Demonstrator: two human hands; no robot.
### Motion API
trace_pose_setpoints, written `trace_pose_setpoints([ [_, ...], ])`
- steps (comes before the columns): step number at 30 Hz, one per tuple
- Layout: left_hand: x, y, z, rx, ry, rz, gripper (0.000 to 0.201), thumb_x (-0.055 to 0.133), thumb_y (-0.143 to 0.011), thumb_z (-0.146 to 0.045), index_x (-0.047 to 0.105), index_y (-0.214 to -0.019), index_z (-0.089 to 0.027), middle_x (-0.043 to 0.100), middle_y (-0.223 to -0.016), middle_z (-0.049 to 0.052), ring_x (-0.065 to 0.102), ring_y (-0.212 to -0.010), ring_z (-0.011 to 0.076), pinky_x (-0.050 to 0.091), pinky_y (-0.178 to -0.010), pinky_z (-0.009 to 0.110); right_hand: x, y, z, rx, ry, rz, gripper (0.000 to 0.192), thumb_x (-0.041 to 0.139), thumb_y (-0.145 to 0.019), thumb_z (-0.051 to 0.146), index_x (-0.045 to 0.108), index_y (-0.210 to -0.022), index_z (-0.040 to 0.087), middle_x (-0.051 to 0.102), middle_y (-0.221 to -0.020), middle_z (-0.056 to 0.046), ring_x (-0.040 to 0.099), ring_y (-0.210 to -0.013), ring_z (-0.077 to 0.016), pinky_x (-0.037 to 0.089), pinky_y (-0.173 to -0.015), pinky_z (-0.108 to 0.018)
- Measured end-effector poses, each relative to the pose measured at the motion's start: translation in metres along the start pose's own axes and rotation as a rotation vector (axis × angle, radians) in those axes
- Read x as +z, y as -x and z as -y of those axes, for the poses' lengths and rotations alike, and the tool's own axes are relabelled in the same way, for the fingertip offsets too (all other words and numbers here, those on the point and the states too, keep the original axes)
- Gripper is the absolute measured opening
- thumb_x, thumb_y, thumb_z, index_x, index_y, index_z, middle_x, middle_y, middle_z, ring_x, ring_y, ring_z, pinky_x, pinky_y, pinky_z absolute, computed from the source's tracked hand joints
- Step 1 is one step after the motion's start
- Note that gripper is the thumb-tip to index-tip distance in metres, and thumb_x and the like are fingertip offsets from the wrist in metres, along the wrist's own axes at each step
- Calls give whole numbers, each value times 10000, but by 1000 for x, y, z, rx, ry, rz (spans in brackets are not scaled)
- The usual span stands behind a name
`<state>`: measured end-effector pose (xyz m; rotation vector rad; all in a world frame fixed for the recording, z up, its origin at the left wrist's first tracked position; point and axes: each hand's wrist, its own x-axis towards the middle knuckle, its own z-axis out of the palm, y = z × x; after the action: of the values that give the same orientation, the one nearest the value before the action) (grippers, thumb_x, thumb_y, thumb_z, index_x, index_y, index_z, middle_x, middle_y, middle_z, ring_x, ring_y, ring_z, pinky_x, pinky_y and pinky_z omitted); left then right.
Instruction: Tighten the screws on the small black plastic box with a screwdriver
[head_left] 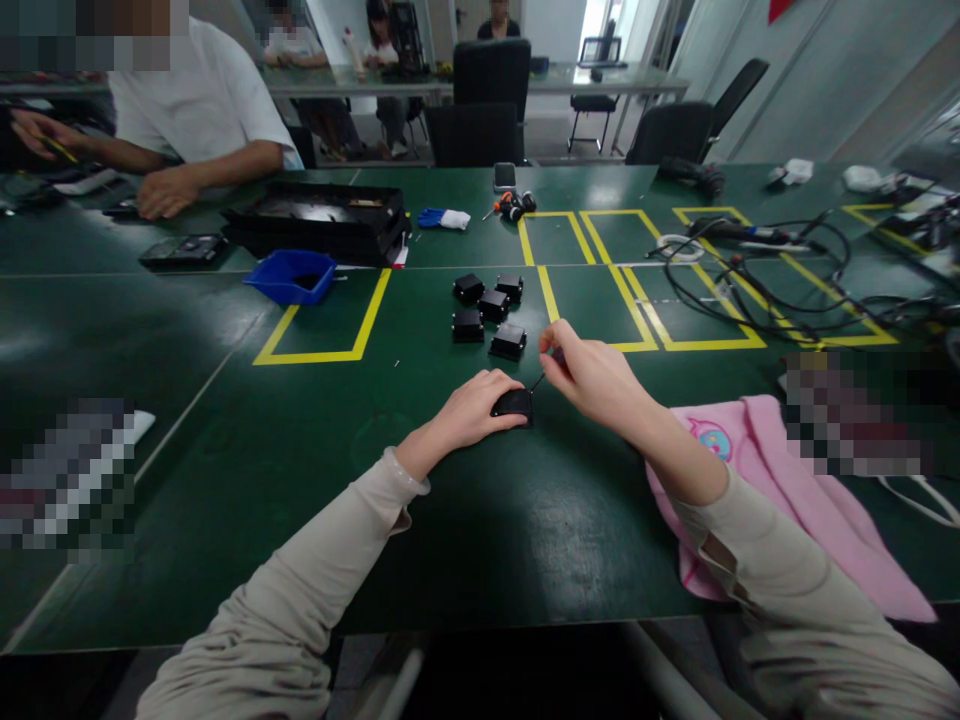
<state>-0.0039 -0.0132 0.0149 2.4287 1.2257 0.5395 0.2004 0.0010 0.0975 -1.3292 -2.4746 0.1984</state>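
Note:
A small black box [514,403] lies on the green table, gripped at its sides by the thumb and fingers of my left hand [476,410]. My right hand [581,370] pinches a thin screwdriver [538,382]; its shaft slants down to the box's right corner, and its handle is mostly hidden in the fingers. Just beyond my hands sit several similar black boxes [493,304] in a loose cluster. Whether the screwdriver's tip sits in a screw is too small to tell.
A blue scoop-shaped bin [292,277] and a black tray [322,215] stand at the left. Coiled black cables [757,290] spread over the right, beyond a pink cloth [780,490] under my right forearm. A person in a white shirt [199,105] sits across the table.

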Motion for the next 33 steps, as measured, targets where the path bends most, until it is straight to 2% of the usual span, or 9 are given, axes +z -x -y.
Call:
trace_pose_setpoints([
  [7, 1, 0, 0, -4, 7, -2, 399, 630, -862, -457, 557, -1168, -211, 579, -1134, 68, 534, -1039, 235, 455, -891, 362, 0, -1, -1, 13, 33, 7, 326, 329, -957, 443, 535, -1009, 196, 634, -720, -24, 542, -600, -154, 237, -554, -265],
  [14, 1, 0, 0, -8, 7, 2, 387, 633, -862, -448, 553, -1164, -218, 579, -1125, 64, 536, -1031, 233, 455, -888, 362, -1, 0, 1, 6, 13, -11, 259, 336, -942, 335, 506, -1058, 179, 649, -769, -38, 548, -624, -151, 261, -565, -264],
  [20, 0, 1, -1, -3, -2, 5, 406, 624, -866, -466, 549, -1172, -210, 579, -1129, 69, 535, -1028, 236, 458, -879, 362, 1, 0, -1, -2, 54, -1, 333, 320, -962, 455, 536, -977, 202, 631, -709, -23, 560, -615, -164, 232, -551, -265],
  [27, 1, 1, 1, -10, -12, 7, 401, 617, -868, -473, 556, -1176, -223, 579, -1130, 67, 531, -1033, 237, 455, -886, 368, 0, 0, 0, 6, 12, 16, 248, 345, -952, 341, 499, -1082, 196, 668, -791, -34, 577, -641, -163, 249, -561, -259],
  [33, 0, 1, 0, -12, -8, 4, 407, 620, -867, -471, 551, -1179, -218, 580, -1122, 67, 533, -1030, 238, 459, -879, 365, 2, -1, -1, 11, 70, 9, 333, 324, -962, 457, 540, -998, 206, 654, -732, -33, 572, -621, -169, 229, -552, -267],
])
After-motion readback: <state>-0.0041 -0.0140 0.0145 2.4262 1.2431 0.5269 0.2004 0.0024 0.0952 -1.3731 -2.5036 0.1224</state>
